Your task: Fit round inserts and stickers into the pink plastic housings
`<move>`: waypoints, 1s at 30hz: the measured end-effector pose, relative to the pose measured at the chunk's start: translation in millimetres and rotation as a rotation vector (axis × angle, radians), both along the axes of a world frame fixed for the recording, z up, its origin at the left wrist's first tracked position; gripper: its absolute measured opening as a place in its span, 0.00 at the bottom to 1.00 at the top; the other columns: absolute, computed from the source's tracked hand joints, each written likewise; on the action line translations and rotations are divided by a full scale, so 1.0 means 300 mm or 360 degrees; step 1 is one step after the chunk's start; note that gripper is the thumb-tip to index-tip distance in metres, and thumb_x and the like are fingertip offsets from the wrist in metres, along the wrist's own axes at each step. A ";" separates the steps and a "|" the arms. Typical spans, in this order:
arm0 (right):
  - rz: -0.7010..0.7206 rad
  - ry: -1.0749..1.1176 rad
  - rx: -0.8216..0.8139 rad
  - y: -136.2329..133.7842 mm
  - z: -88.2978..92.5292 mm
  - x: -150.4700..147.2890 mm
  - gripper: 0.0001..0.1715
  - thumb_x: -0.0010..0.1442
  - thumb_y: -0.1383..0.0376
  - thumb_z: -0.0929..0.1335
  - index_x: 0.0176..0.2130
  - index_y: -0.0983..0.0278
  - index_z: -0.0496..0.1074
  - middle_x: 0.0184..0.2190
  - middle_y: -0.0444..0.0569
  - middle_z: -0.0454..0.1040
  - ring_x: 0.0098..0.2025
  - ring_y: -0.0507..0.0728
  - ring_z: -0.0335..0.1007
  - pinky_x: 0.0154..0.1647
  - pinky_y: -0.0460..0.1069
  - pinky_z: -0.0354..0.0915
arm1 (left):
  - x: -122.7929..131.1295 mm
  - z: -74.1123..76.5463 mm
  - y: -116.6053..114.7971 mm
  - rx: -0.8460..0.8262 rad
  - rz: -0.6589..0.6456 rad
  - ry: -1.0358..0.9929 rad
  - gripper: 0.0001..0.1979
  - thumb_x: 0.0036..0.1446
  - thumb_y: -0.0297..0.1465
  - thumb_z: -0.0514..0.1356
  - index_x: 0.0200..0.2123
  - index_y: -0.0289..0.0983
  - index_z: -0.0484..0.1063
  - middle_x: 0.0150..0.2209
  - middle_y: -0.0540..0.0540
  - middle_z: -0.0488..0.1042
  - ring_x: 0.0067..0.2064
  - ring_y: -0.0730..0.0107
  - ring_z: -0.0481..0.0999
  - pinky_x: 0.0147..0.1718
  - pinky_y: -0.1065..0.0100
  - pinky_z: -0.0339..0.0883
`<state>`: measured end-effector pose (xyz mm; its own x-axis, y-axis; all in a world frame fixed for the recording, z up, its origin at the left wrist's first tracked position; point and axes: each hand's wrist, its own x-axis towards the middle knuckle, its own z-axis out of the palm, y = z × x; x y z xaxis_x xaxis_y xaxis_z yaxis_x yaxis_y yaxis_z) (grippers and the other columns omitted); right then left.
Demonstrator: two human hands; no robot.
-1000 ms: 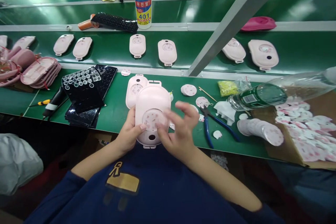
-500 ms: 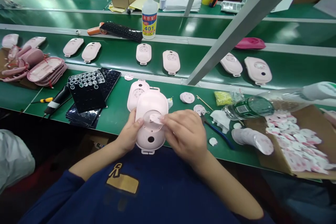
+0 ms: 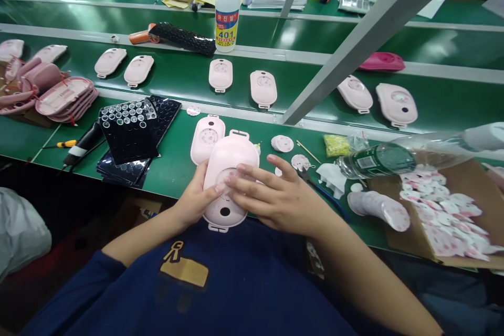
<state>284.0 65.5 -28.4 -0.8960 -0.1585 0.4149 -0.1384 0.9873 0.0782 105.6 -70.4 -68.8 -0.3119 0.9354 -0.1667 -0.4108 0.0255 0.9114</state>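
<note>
A pale pink plastic casing [image 3: 232, 155] is held up in front of my body, with a slotted tab at each end and a black spot near its lower end. My left hand [image 3: 192, 197] grips its left edge, thumb on the front face. My right hand [image 3: 275, 191] lies over the round recess in the middle, fingers stretched out and fingertips touching it. These fingers hide most of the recess. Behind, on the bench, lies a second pink casing [image 3: 207, 139] with a printed disc in its recess.
Several casings [image 3: 220, 74] lie along the green bench behind a metal post [image 3: 334, 71]. To the right are round discs [image 3: 282, 143], blue-handled pliers [image 3: 331, 197], a plastic bottle [image 3: 378, 163] and a cardboard box [image 3: 394, 205] of printed pieces. Black sticker sheets [image 3: 128, 139] lie left.
My right hand no longer pinches the small white-pink piece above the recess; its fingers have spread and now rest on the casing. My left hand keeps its grip.
</note>
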 end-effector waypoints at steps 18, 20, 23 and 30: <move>0.0010 0.0014 -0.0777 0.049 -0.042 -0.020 0.35 0.63 0.66 0.63 0.66 0.48 0.58 0.71 0.41 0.55 0.73 0.61 0.45 0.72 0.68 0.42 | -0.019 -0.008 -0.004 -0.0069 0.0005 -0.0028 0.32 0.49 0.38 0.71 0.57 0.41 0.66 0.51 0.42 0.75 0.53 0.49 0.74 0.49 0.56 0.69; -0.0322 0.0286 -0.1268 -0.012 -0.091 -0.041 0.41 0.66 0.59 0.63 0.71 0.48 0.42 0.74 0.48 0.43 0.74 0.62 0.43 0.70 0.67 0.52 | -0.018 -0.012 -0.005 -0.0013 0.0058 0.0040 0.33 0.49 0.37 0.71 0.57 0.41 0.65 0.52 0.42 0.75 0.54 0.50 0.73 0.51 0.55 0.69; -0.0464 0.0347 -0.1974 -0.106 -0.153 -0.084 0.51 0.68 0.54 0.61 0.71 0.53 0.20 0.73 0.58 0.41 0.72 0.62 0.49 0.66 0.65 0.61 | -0.017 -0.018 -0.004 0.0038 0.0114 0.0156 0.33 0.50 0.37 0.70 0.58 0.41 0.64 0.54 0.41 0.73 0.56 0.49 0.72 0.55 0.52 0.67; -0.0454 0.0330 -0.2226 -0.154 -0.160 -0.121 0.55 0.64 0.67 0.63 0.71 0.54 0.20 0.73 0.54 0.44 0.72 0.60 0.49 0.68 0.62 0.59 | -0.008 -0.022 -0.006 0.0069 0.0184 0.0193 0.33 0.50 0.36 0.70 0.59 0.43 0.63 0.55 0.43 0.72 0.57 0.50 0.71 0.56 0.51 0.67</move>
<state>247.6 19.4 -76.4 -0.7327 0.6501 0.2015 -0.0332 0.2616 -0.9646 103.3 -72.1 -75.4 -0.4331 0.8976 -0.0815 -0.2955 -0.0560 0.9537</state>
